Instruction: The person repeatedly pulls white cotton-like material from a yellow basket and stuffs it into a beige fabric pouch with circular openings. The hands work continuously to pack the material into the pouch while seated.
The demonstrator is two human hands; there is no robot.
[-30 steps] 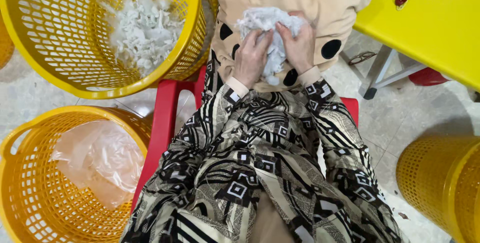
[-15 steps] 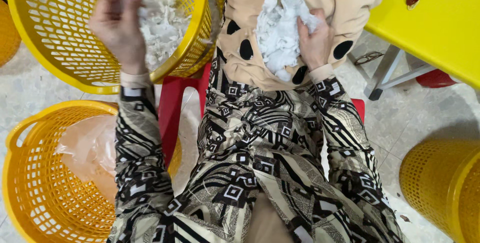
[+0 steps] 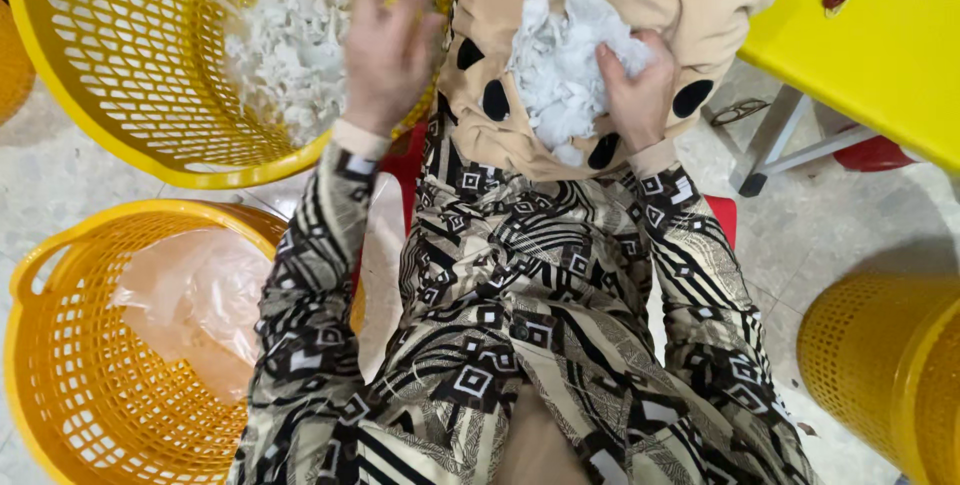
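The white scraps (image 3: 565, 70) stay clutched against the lap by the right hand (image 3: 640, 90), while the left hand (image 3: 385, 50), fingers loosely curled, has swung back from the basket (image 3: 130, 135), apparently empty.

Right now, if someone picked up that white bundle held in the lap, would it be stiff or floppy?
Probably floppy: the white bundle looks crumpled and bunches where the right hand presses it. Likely light too, since one hand steadies it. Loose bits might shed; similar white scraps fill the yellow basket.
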